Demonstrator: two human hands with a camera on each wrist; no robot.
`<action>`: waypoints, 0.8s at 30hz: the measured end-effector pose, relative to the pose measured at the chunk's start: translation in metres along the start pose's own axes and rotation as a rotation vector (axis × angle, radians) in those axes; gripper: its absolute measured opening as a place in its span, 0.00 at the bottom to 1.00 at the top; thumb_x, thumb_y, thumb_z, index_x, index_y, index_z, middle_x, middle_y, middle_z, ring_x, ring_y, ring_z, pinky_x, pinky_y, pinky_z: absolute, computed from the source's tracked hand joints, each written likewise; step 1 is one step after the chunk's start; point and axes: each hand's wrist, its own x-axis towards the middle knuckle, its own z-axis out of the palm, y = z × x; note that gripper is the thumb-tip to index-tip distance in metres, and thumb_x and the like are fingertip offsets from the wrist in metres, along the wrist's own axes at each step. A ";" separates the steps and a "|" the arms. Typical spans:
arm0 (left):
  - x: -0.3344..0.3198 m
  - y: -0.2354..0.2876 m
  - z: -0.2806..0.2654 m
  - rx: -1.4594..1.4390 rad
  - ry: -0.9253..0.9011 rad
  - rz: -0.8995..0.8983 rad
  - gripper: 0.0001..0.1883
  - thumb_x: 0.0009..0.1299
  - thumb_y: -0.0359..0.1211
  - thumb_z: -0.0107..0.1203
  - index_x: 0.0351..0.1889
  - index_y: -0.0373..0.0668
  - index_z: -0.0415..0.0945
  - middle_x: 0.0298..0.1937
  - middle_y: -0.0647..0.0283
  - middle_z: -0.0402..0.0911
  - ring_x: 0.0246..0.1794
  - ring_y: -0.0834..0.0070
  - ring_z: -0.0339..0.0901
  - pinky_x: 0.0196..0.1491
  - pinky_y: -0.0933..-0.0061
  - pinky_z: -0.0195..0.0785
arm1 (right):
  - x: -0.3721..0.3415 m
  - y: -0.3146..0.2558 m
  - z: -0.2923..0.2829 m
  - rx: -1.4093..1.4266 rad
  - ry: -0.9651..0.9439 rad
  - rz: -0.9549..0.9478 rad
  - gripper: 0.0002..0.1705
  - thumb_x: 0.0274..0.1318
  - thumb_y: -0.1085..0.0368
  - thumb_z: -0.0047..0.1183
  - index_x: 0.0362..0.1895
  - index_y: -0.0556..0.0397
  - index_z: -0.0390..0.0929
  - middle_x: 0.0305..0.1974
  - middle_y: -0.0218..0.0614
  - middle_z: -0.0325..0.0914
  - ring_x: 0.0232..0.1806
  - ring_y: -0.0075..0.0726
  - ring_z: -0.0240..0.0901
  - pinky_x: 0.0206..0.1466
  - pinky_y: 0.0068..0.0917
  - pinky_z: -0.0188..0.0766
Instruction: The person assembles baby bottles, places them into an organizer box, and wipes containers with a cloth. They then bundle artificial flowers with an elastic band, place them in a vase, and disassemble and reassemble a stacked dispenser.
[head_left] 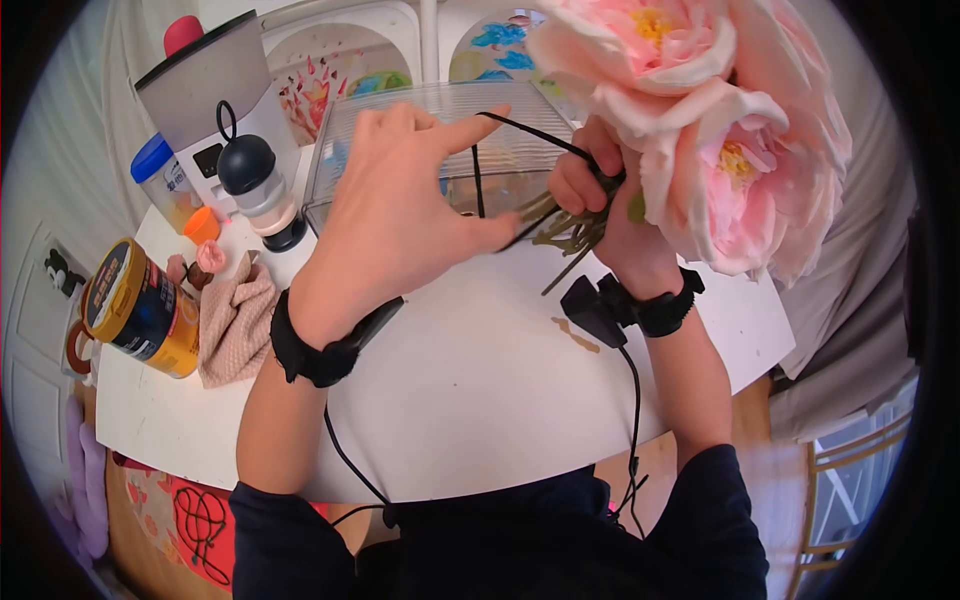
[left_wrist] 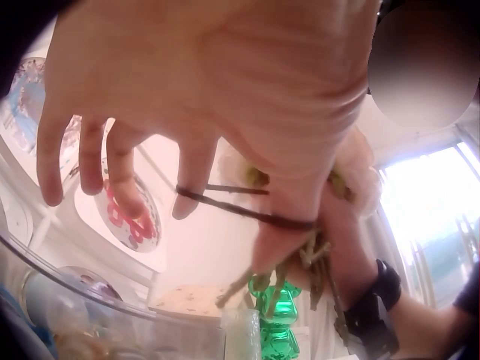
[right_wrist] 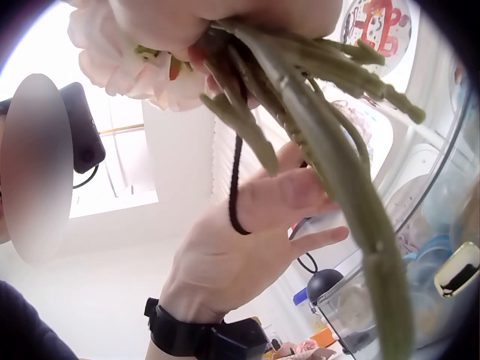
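Note:
Large pink flowers (head_left: 745,170) with green stems (head_left: 575,232) are in my right hand (head_left: 622,215), its fingers curled round the stems just below the blooms. A black elastic loop (head_left: 478,175) runs from the stems to my left hand (head_left: 400,205), stretched over the spread index finger and thumb. In the left wrist view the loop (left_wrist: 247,214) crosses between index finger and thumb of my left hand (left_wrist: 217,90). In the right wrist view the stems (right_wrist: 322,142) hang below my right hand (right_wrist: 247,15), and the loop (right_wrist: 235,187) lies round the thumb of my left hand (right_wrist: 225,247).
A clear ribbed box (head_left: 350,150) stands behind my hands on the white table (head_left: 480,400). At the left are a yellow-lidded tub (head_left: 150,315), a pink cloth (head_left: 238,325), an orange cup (head_left: 201,225), a dark-topped bottle (head_left: 262,185) and a blue-lidded jar (head_left: 165,185).

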 end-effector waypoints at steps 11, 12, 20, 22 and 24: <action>-0.003 0.027 0.002 -0.072 -0.098 0.101 0.31 0.58 0.52 0.81 0.57 0.49 0.89 0.42 0.63 0.80 0.51 0.62 0.68 0.61 0.64 0.61 | 0.015 -0.042 -0.004 0.070 0.127 -0.174 0.20 0.79 0.58 0.51 0.29 0.41 0.62 0.25 0.18 0.51 0.20 0.20 0.43 0.26 0.25 0.47; 0.001 0.033 0.004 -0.026 0.114 0.115 0.26 0.60 0.52 0.80 0.49 0.47 0.91 0.37 0.66 0.80 0.48 0.64 0.68 0.57 0.65 0.61 | 0.014 -0.041 -0.002 0.072 0.125 -0.171 0.20 0.79 0.58 0.51 0.29 0.41 0.62 0.25 0.18 0.51 0.20 0.20 0.43 0.26 0.25 0.47; 0.000 0.016 0.015 0.170 0.252 0.100 0.16 0.61 0.48 0.79 0.28 0.46 0.91 0.25 0.68 0.71 0.37 0.65 0.65 0.41 0.61 0.58 | 0.004 -0.028 0.009 0.051 0.048 -0.138 0.20 0.81 0.56 0.45 0.30 0.41 0.61 0.25 0.17 0.49 0.20 0.18 0.41 0.27 0.24 0.45; -0.001 0.015 0.011 0.212 0.217 0.121 0.17 0.59 0.48 0.80 0.27 0.46 0.91 0.25 0.68 0.70 0.36 0.65 0.66 0.40 0.60 0.58 | 0.003 -0.025 0.007 -0.072 -0.049 -0.185 0.22 0.82 0.55 0.45 0.29 0.40 0.59 0.25 0.17 0.50 0.20 0.18 0.41 0.27 0.24 0.45; -0.001 0.016 0.005 0.230 0.090 0.073 0.18 0.53 0.50 0.83 0.27 0.47 0.92 0.25 0.67 0.69 0.37 0.64 0.66 0.42 0.60 0.61 | 0.004 -0.016 -0.003 -0.085 -0.103 -0.189 0.22 0.83 0.53 0.44 0.28 0.40 0.59 0.25 0.17 0.50 0.20 0.18 0.41 0.27 0.24 0.45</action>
